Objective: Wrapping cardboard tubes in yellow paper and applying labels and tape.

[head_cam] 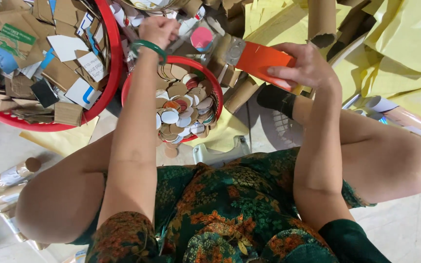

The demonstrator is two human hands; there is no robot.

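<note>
Hands work apart above the floor: the right hand [308, 65] is clamped on an orange-handled punch tool [259, 61] at one o'clock, while the left hand [159, 30], at eleven o'clock, is curled over cardboard scraps; what it grips I cannot tell. Between them, a small red basket [215, 85] holds cardboard discs [181, 107]. A large red basket [110, 58] of cardboard offcuts sits at ten o'clock.

pale tiled floor [405, 229], yellow paper sheets [400, 44]

Two red baskets [101, 92] [216, 85], two hands [159, 29] [305, 65], one orange-handled tool [259, 61], one green bangle [148, 46]
</note>
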